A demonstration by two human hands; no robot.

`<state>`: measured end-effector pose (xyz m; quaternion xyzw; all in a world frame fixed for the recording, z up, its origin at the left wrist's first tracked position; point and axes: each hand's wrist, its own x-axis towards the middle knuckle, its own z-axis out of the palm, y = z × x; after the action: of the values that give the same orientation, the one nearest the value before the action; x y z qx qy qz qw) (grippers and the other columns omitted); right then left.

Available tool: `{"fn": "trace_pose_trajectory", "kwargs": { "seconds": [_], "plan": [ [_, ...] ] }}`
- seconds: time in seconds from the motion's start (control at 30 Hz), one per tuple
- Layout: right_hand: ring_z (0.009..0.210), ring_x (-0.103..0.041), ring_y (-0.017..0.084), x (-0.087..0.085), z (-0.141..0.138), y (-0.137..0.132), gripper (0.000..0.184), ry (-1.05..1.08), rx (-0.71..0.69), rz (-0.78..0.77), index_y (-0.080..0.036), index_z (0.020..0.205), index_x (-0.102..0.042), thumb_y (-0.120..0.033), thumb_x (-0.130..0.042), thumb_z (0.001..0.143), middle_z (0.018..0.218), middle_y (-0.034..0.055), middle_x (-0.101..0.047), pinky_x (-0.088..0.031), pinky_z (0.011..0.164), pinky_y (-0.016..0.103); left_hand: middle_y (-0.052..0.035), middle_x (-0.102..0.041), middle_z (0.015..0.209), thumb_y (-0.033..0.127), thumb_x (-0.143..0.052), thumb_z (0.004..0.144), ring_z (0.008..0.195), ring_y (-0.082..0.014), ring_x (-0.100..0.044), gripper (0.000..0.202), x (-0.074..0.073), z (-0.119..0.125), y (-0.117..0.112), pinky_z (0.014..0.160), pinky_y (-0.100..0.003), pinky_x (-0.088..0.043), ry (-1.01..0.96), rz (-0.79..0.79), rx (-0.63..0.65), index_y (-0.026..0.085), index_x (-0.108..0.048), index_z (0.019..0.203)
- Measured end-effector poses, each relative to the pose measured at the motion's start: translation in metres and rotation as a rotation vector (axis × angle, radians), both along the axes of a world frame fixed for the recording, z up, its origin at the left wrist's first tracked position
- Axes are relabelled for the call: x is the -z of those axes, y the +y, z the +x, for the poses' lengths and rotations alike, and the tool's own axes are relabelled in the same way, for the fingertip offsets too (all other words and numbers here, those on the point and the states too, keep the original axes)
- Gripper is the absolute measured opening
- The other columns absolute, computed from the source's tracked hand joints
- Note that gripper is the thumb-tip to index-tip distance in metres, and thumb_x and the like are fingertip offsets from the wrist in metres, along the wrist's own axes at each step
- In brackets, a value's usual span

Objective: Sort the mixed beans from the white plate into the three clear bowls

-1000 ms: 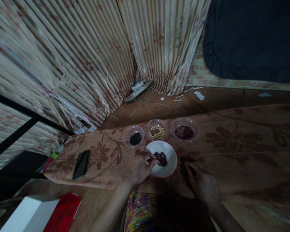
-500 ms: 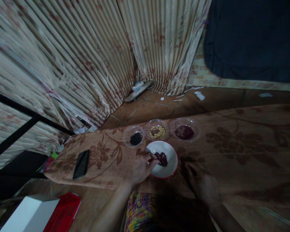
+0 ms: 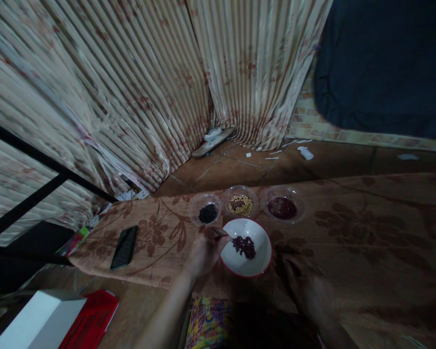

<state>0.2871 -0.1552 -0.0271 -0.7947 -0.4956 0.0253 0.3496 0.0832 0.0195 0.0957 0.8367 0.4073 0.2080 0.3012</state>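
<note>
A white bowl with a red rim point(image 3: 256, 261) sits on the brown flowered cloth point(image 3: 366, 228) and holds a small heap of dark red beans point(image 3: 244, 245). My left hand point(image 3: 202, 253) is at the bowl's left edge, fingers closed on a thin tool point(image 3: 221, 234) that points into the bowl; what the tool is I cannot make out. My right hand point(image 3: 312, 295) rests in shadow on the cloth right of the bowl, blurred. Behind the bowl stand three clear cups: black beans point(image 3: 208, 213), yellow beans point(image 3: 240, 205), dark red beans point(image 3: 282, 207).
A black phone point(image 3: 123, 247) lies on the cloth to the left. A white box point(image 3: 32, 322) and a red packet point(image 3: 90, 322) lie at the lower left. Striped curtains point(image 3: 131, 82) hang behind, with a sandal point(image 3: 212, 141) on the tiled floor and a black metal frame point(image 3: 29, 203) at left.
The view has shifted, so everything sits a little lower and to the right. My left hand has drawn back from the beans to the bowl's left edge, lifting the thin tool.
</note>
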Motion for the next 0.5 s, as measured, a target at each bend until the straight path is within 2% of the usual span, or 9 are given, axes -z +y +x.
{"fn": "trace_pose_trajectory", "kwargs": {
  "seconds": [0.17,0.23,0.3,0.4,0.5],
  "plan": [
    [0.083,-0.070,0.021,0.008,0.003,-0.001,0.036,-0.027,-0.013,0.017,-0.024,0.099,-0.069,-0.043,-0.040,0.095,0.102,0.0058,-0.073,-0.055,0.071,0.032,-0.0064,-0.076,0.086,0.033,-0.059,0.089,0.075,-0.0170,-0.067,0.023,-0.024,-0.018,0.044,0.071,-0.025,-0.049,-0.024,0.150,-0.210,0.018,-0.076,0.086],
    [0.083,-0.071,0.022,0.013,0.005,-0.001,0.036,-0.040,-0.021,0.032,-0.024,0.099,-0.069,-0.043,-0.040,0.094,0.103,0.0062,-0.073,-0.056,0.072,0.034,-0.0065,-0.076,0.082,0.034,-0.057,0.090,0.073,-0.0175,-0.068,0.025,-0.030,-0.021,0.063,0.068,-0.024,-0.047,0.063,0.164,-0.288,0.017,-0.076,0.089],
    [0.083,-0.071,0.022,0.017,0.007,0.000,0.035,-0.042,-0.034,0.048,-0.024,0.097,-0.070,-0.043,-0.041,0.093,0.101,0.0063,-0.074,-0.057,0.072,0.035,-0.0074,-0.075,0.078,0.032,-0.058,0.089,0.075,-0.0196,-0.068,0.024,-0.032,-0.022,0.076,0.068,-0.025,-0.046,0.160,0.177,-0.419,0.017,-0.076,0.087],
    [0.077,-0.072,0.022,0.024,0.010,0.000,0.035,-0.034,-0.050,0.068,-0.025,0.095,-0.071,-0.042,-0.040,0.093,0.097,0.0059,-0.075,-0.057,0.065,0.033,-0.0082,-0.075,0.079,0.029,-0.056,0.090,0.079,-0.0209,-0.069,0.022,-0.029,-0.020,0.079,0.071,-0.027,-0.045,0.181,0.187,-0.490,0.017,-0.074,0.085],
    [0.074,-0.072,0.022,0.026,0.012,-0.001,0.034,-0.031,-0.037,0.079,-0.027,0.094,-0.073,-0.040,-0.041,0.091,0.096,0.0060,-0.075,-0.057,0.060,0.031,-0.0062,-0.075,0.080,0.026,-0.053,0.091,0.080,-0.0195,-0.070,0.021,-0.022,-0.019,0.064,0.073,-0.026,-0.046,0.147,0.187,-0.461,0.019,-0.072,0.086]
  ]
}}
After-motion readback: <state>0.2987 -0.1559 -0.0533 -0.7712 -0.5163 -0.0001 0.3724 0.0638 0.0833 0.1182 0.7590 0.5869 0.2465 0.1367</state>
